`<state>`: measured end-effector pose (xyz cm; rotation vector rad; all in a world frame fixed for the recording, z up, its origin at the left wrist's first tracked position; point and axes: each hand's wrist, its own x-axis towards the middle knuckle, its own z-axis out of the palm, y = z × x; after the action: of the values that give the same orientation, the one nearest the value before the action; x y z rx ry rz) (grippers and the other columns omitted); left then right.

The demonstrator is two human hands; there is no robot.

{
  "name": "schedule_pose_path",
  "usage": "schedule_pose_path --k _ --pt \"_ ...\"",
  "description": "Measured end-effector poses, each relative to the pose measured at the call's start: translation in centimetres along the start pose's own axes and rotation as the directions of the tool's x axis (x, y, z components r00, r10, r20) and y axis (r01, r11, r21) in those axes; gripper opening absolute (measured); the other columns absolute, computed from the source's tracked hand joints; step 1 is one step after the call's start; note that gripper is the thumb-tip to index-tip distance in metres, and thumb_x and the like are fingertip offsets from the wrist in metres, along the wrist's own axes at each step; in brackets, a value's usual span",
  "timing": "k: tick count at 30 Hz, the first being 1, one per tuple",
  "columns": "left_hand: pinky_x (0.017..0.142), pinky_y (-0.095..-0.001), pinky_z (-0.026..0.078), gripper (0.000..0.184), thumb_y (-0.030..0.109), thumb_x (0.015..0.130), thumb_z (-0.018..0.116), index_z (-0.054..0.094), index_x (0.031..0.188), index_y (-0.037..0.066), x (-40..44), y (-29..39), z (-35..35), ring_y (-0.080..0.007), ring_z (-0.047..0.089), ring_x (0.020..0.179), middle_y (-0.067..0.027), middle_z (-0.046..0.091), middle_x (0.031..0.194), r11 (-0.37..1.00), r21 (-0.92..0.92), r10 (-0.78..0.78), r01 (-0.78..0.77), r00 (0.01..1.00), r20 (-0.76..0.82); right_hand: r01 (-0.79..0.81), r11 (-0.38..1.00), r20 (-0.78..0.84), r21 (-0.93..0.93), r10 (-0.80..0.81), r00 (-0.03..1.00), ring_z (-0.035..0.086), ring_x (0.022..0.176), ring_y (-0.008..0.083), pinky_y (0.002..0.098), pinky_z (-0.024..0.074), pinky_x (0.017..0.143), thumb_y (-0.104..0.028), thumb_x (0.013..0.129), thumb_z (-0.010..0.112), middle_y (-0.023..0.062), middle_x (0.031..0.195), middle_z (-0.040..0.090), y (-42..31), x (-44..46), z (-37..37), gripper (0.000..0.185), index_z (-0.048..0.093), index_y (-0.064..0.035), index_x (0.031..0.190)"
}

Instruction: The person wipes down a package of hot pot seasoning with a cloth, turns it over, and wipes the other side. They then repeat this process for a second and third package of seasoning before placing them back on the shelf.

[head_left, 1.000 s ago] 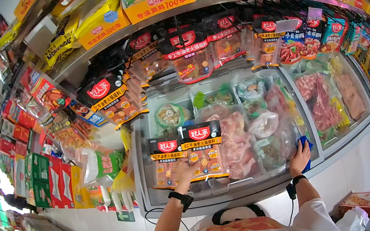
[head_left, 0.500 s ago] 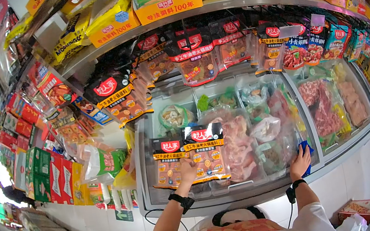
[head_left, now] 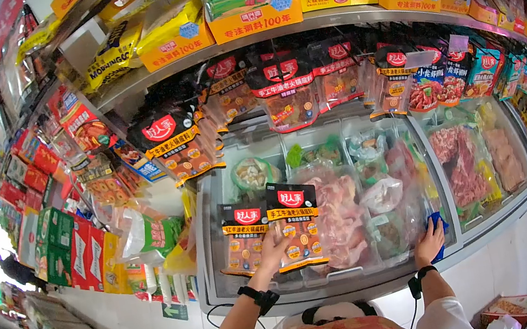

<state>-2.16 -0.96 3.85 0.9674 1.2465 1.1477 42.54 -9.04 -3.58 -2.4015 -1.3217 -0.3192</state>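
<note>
Two black, red and orange packets of hotpot base lie on the glass lid of the freezer (head_left: 384,274). My left hand (head_left: 271,254) has its fingers at the left edge of the right-hand packet (head_left: 297,231) and grips it there. Beside it, the left-hand packet (head_left: 245,246) lies flat, partly covered by my hand. My right hand (head_left: 430,243) is closed on a blue cloth (head_left: 439,248), pressed to the glass near the lid's front right part. Both wrists wear black bands.
Under the glass are bagged meat (head_left: 336,211) and other bagged food. More packets (head_left: 283,92) hang above the freezer's back edge, below a metal shelf (head_left: 350,16) of boxed goods. Stacked boxes (head_left: 88,251) stand at the left. A cable (head_left: 213,318) hangs near my left wrist.
The right-hand packet has turned slightly and no longer lies squarely beside the other, with my left hand now at its edge. My right hand stays on the cloth. The view has tilted slightly upward.
</note>
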Motion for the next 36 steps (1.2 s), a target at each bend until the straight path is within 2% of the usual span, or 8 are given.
schedule_pose_path --k 4,6,8,12,21,27,30,36 --pt "0.076 -0.0213 0.048 0.037 0.004 0.088 0.065 0.055 0.123 0.002 0.4 4.8 -3.0 -0.0067 0.056 0.090 -0.0008 0.061 0.108 0.990 0.085 0.118 -0.115 0.993 -0.022 -0.009 1.000 0.033 0.000 0.009 0.999 0.038 0.133 0.0348 0.0462 0.0303 0.109 -0.011 0.078 0.062 0.0162 0.146 0.040 -0.2 0.0 -0.4 0.059 0.047 -0.0099 0.135" --pt "0.075 -0.0211 0.048 0.033 0.005 0.089 0.065 0.056 0.120 0.002 0.9 7.4 -4.7 -0.0053 0.056 0.091 -0.0008 0.061 0.107 0.973 -0.014 0.226 -0.228 0.970 -0.095 -0.001 1.000 0.038 -0.003 0.001 0.999 0.038 0.132 0.0351 0.0463 0.0304 0.109 -0.011 0.079 0.061 0.0164 0.146 0.040 -0.3 0.0 -0.8 0.058 0.047 -0.0095 0.135" --pt "0.076 -0.0219 0.048 0.031 0.006 0.090 0.063 0.056 0.120 0.003 1.7 10.2 -6.5 -0.0054 0.056 0.093 -0.0005 0.061 0.109 0.948 0.029 0.318 -0.318 0.931 -0.182 0.007 1.000 0.042 -0.008 -0.007 0.999 0.038 0.132 0.0354 0.0464 0.0305 0.109 -0.011 0.079 0.061 0.0166 0.146 0.040 -0.2 0.1 -0.6 0.057 0.047 -0.0091 0.135" --pt "0.081 -0.0217 0.047 0.030 0.006 0.092 0.063 0.056 0.121 0.001 1.3 18.2 -5.6 -0.0070 0.057 0.097 -0.0011 0.061 0.112 0.906 -0.146 0.352 -0.398 0.898 -0.263 0.014 0.999 0.016 -0.041 -0.013 1.000 0.039 0.132 0.0355 0.0465 0.0310 0.108 -0.009 0.079 0.058 0.0170 0.145 0.040 0.1 0.1 0.1 0.057 0.047 -0.0096 0.135" --pt "0.081 -0.0236 0.050 0.026 0.006 0.092 0.062 0.057 0.117 0.000 6.7 19.2 -8.3 -0.0100 0.061 0.095 -0.0048 0.064 0.109 0.893 -0.144 0.403 -0.426 0.900 -0.163 0.006 1.000 0.027 -0.013 -0.006 1.000 0.038 0.133 0.0354 0.0467 0.0304 0.109 -0.004 0.077 0.058 0.0167 0.145 0.040 0.0 0.2 0.0 0.061 0.046 -0.0104 0.137" --pt "0.082 -0.0252 0.047 0.029 0.013 0.092 0.065 0.057 0.116 -0.001 7.9 18.7 -8.4 -0.0125 0.061 0.096 -0.0061 0.065 0.109 0.895 -0.133 0.392 -0.425 0.894 -0.218 0.012 1.000 0.009 0.000 -0.012 1.000 0.038 0.132 0.0356 0.0463 0.0301 0.109 -0.001 0.076 0.058 0.0153 0.146 0.039 0.1 0.0 0.2 0.063 0.047 -0.0129 0.137" --pt "0.080 -0.0228 0.049 0.024 0.007 0.092 0.063 0.059 0.114 -0.001 8.6 18.6 -8.4 -0.0091 0.062 0.094 -0.0047 0.065 0.106 0.894 -0.148 0.392 -0.424 0.898 -0.200 0.008 1.000 -0.023 0.015 -0.008 1.000 0.038 0.132 0.0356 0.0456 0.0299 0.109 0.002 0.075 0.057 0.0143 0.146 0.038 0.1 0.0 0.6 0.064 0.048 -0.0145 0.136" --pt "0.078 -0.0209 0.048 0.026 0.011 0.093 0.063 0.059 0.116 0.000 10.8 19.1 -8.4 -0.0075 0.060 0.093 -0.0041 0.065 0.107 0.907 -0.081 0.394 -0.414 0.900 -0.185 0.019 1.000 -0.011 -0.008 -0.019 1.000 0.039 0.131 0.0360 0.0458 0.0304 0.109 0.001 0.077 0.055 0.0152 0.146 0.039 0.1 0.1 0.3 0.061 0.048 -0.0134 0.136"
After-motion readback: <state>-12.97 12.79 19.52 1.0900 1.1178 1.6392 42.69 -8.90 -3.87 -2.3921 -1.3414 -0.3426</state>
